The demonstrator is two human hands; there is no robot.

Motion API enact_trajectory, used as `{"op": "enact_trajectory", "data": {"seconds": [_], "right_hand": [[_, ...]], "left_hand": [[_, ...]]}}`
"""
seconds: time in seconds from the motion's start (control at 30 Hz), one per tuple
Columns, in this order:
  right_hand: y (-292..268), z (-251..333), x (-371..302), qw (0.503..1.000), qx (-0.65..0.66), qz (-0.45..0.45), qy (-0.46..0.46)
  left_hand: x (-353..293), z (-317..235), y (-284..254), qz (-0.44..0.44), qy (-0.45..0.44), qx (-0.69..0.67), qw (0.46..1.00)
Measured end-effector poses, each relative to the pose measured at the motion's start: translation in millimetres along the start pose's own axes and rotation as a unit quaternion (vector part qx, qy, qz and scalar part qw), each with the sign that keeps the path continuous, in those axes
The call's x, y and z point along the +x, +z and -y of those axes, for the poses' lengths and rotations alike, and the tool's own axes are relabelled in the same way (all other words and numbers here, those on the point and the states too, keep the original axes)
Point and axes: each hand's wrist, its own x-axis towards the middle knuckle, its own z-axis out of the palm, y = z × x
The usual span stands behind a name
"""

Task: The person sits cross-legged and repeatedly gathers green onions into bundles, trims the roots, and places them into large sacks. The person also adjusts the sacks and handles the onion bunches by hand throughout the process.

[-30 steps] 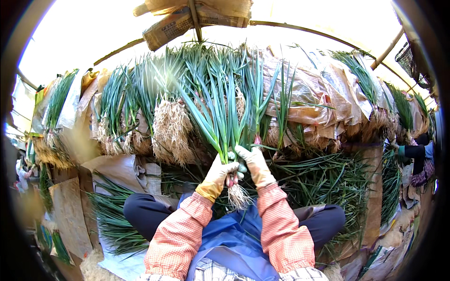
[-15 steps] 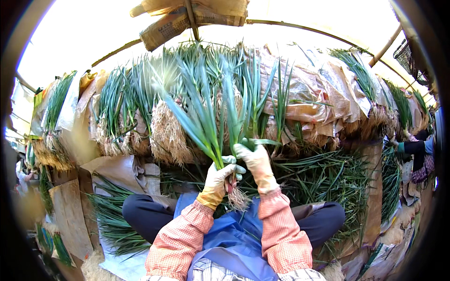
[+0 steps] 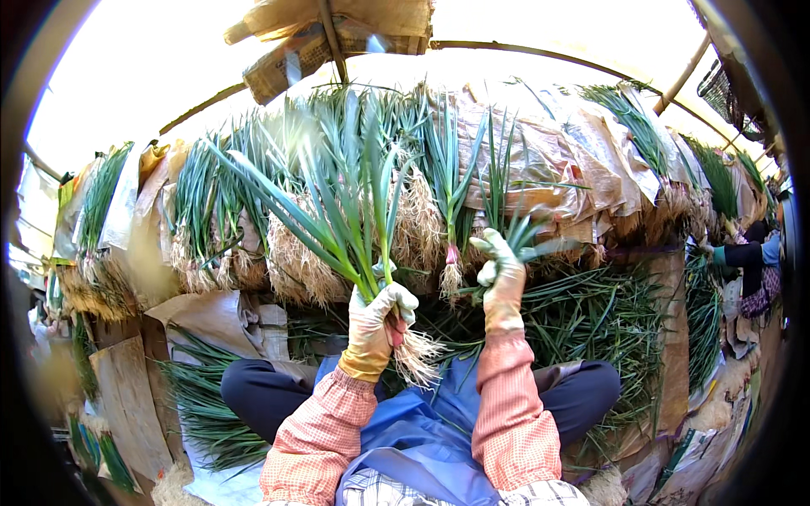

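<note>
My left hand [image 3: 377, 325], in a pale glove with a yellow cuff, is closed round a bunch of green garlic [image 3: 359, 253]. Its long leaves fan up and to the left, while the reddish stem bases and pale roots [image 3: 416, 357] poke out below the fist. To the right, my right hand [image 3: 499, 274], also gloved, is raised and closed on some loose green leaves [image 3: 533, 244], whose ends are smeared by motion. The two hands are apart. Just behind them, a few stalks with a red base [image 3: 452, 255] lean against the piled bank.
A long bank of green garlic [image 3: 215, 185], roots toward me, runs across, partly covered by plastic sheeting [image 3: 540, 169]. Loose leaves [image 3: 591, 337] heap below it at right. More leaves [image 3: 207, 405] lie by my left knee. At far right, another person's arm [image 3: 742, 255] shows.
My right hand has moved away from the bunch to the right, taking some leaves with it. My left hand has shifted slightly left and tilted the bunch.
</note>
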Motion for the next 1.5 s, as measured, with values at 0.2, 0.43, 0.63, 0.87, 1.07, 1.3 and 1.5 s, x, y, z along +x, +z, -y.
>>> {"op": "enact_trajectory", "data": {"seconds": [0.2,0.43,0.63,0.87,1.07,1.3,1.5], "right_hand": [[-5,-69,4,0.977,-0.001,0.172,0.123],[-17,-62,-36,0.962,-0.173,0.203,0.057],[-1,-83,18,0.937,-0.309,0.092,-0.135],[17,-70,-30,0.992,0.06,0.107,-0.03],[-46,-13,30,0.916,0.359,0.175,0.039],[7,-72,-23,0.951,-0.021,0.245,0.186],[8,-82,-44,0.941,0.2,0.153,0.224]], "left_hand": [[26,28,-6,-0.052,-0.128,0.092,0.986],[50,24,-27,0.026,-0.223,0.173,0.959],[33,73,-17,0.018,-0.176,0.165,0.97],[29,56,-13,-0.008,-0.14,0.169,0.976],[11,40,-21,0.037,-0.162,-0.013,0.986],[-11,35,-33,0.048,-0.269,-0.011,0.962],[-11,47,-59,0.013,-0.209,-0.069,0.975]]}}
